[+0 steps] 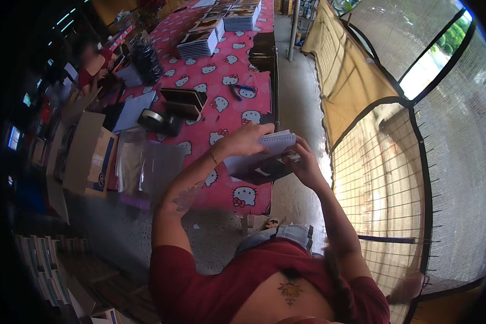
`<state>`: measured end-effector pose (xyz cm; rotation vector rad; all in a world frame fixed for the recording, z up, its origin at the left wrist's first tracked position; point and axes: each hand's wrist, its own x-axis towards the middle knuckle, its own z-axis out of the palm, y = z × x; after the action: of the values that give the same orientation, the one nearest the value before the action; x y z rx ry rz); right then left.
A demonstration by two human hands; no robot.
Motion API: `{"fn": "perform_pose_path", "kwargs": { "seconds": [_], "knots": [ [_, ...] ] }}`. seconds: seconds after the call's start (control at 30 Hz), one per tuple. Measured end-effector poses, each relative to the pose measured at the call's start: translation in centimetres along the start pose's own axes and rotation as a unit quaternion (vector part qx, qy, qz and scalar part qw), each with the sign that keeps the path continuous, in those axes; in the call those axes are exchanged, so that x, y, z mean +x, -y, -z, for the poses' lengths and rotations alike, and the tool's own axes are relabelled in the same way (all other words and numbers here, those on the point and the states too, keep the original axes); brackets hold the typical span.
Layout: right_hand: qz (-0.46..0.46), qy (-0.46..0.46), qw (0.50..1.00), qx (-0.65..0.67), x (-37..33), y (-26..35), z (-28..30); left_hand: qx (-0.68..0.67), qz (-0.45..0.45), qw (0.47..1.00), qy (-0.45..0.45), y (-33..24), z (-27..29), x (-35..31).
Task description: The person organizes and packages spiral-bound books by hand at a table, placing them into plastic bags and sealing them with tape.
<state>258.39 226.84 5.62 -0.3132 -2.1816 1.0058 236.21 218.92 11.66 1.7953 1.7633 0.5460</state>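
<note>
Tablecloth in bright pink with white cartoon cat faces (233,117) runs away up the middle, an open brown cardboard box (86,154) off its left edge, white-paged booklets with picture covers (197,47) stacked toward its far end. Above its near right edge it's the dark-covered, white-paged notebook with punched holes (262,171), bare left hand (247,141) curled over the top, bare right hand (308,166) pinching the right side! On its left sits a black tape dispenser (161,122); near its right edge, blue-handled pliers (243,89).
</note>
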Motion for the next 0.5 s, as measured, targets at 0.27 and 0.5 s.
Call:
{"fn": "perform_pose_path", "kwargs": {
  "seconds": [0.27,0.5],
  "knots": [
    [-0.062,0.01,0.991,0.117,8.5,-14.6,4.7,-0.347,0.083,0.934,-0.017,8.7,0.3,6.9],
    [-0.124,0.046,0.937,0.324,17.1,-22.2,6.4,-0.418,0.126,0.792,-0.426,9.5,-6.5,10.4]
  ]
}}
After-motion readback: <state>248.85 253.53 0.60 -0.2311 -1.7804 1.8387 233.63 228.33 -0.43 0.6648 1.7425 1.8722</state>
